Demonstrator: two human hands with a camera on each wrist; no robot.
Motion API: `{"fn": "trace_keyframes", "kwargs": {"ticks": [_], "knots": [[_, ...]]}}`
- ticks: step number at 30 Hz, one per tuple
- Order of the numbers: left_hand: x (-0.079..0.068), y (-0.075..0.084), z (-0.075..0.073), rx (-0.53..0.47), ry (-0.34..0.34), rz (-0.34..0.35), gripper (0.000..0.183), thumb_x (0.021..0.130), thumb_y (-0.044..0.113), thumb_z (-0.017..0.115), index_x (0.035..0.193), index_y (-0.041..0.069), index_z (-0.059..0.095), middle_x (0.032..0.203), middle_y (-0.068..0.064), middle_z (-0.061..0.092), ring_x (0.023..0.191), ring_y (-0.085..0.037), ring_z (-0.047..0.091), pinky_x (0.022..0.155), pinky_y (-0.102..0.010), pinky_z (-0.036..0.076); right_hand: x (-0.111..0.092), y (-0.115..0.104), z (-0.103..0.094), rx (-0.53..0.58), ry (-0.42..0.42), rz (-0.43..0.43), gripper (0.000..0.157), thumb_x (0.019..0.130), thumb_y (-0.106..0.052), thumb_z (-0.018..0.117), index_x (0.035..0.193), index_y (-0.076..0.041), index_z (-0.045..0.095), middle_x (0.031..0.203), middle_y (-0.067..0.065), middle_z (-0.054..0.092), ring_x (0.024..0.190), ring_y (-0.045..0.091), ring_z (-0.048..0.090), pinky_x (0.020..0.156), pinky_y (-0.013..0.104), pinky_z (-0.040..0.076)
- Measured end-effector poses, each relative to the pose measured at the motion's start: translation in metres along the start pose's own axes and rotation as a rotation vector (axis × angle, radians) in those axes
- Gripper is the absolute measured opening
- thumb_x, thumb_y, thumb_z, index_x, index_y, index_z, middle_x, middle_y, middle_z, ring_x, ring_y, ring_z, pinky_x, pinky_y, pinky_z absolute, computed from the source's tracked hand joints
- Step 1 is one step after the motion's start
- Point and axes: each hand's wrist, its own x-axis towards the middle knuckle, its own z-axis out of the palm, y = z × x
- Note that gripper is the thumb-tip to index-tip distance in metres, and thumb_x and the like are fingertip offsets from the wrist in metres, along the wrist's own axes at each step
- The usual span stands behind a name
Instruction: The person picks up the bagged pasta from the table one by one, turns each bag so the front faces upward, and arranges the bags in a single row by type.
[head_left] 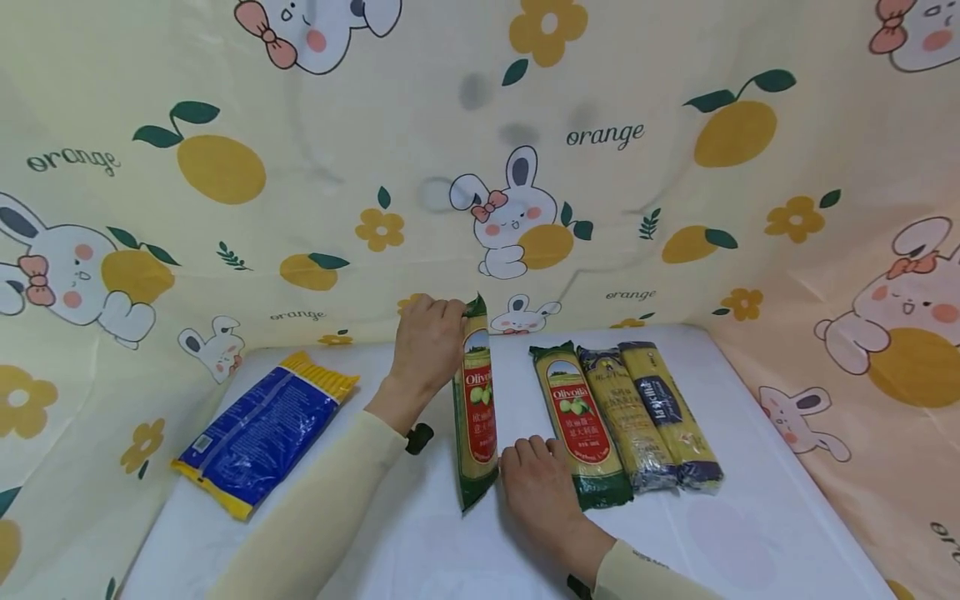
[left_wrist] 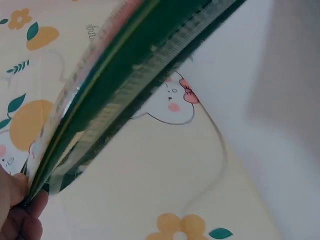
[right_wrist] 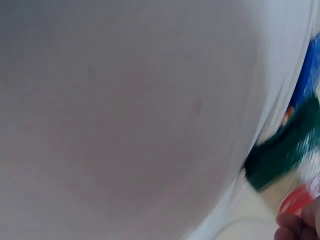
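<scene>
My left hand (head_left: 429, 346) pinches the green top end of a pasta packet (head_left: 477, 408) with a red Olivoila label. The packet stands tilted, its lower end near the table; in the left wrist view its green edge (left_wrist: 115, 95) slants up from the fingers. My right hand (head_left: 543, 492), fingers loosely bent, is close beside the packet's lower right edge; contact is unclear. A matching Olivoila packet (head_left: 581, 425) lies just right of that hand. In the right wrist view, fingertips (right_wrist: 295, 225) show near a red label and a green packet end (right_wrist: 282, 145).
Two more pasta packets, one gold and clear (head_left: 626, 417) and one with a dark blue label (head_left: 670, 412), lie alongside on the right. A blue and yellow packet (head_left: 266, 433) lies at the left of the white table (head_left: 390, 533). Patterned cloth (head_left: 375, 150) rises behind.
</scene>
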Motion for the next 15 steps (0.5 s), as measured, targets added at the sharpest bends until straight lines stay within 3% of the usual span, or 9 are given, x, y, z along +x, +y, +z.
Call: {"fn": "trace_keyframes", "kwargs": {"ticks": [4,7,15], "knots": [[-0.008,-0.009,-0.002,-0.059,-0.032,-0.056,0.012,0.103,0.014,0.068,0.106,0.003,0.069,0.097,-0.013,0.079,0.088,-0.030,0.062,0.073,-0.041,0.047,0.008,0.009,0.007,-0.004,0.098,0.044,0.025,0.099,-0.024,0.074,0.084,-0.009,0.061,0.077,0.006,0.056,0.078,0.025,0.055,0.072,0.041,0.039],[-0.012,-0.015,-0.004,-0.112,-0.090,-0.119,0.011,0.104,0.012,0.065,0.109,0.003,0.068,0.099,-0.014,0.079,0.092,-0.032,0.062,0.075,-0.043,0.046,0.011,0.008,0.010,-0.024,0.106,0.027,0.029,0.098,-0.030,0.075,0.083,-0.009,0.062,0.077,0.006,0.057,0.077,0.025,0.056,0.070,0.040,0.039],[-0.020,-0.031,-0.006,-0.265,-0.161,-0.174,0.014,0.109,0.012,0.055,0.116,0.003,0.062,0.109,-0.016,0.078,0.110,-0.037,0.061,0.088,-0.048,0.046,0.017,-0.006,0.015,0.186,-0.144,0.075,0.025,0.103,-0.031,0.069,0.093,-0.008,0.067,0.082,0.004,0.055,0.084,0.023,0.050,0.077,0.042,0.042]]}}
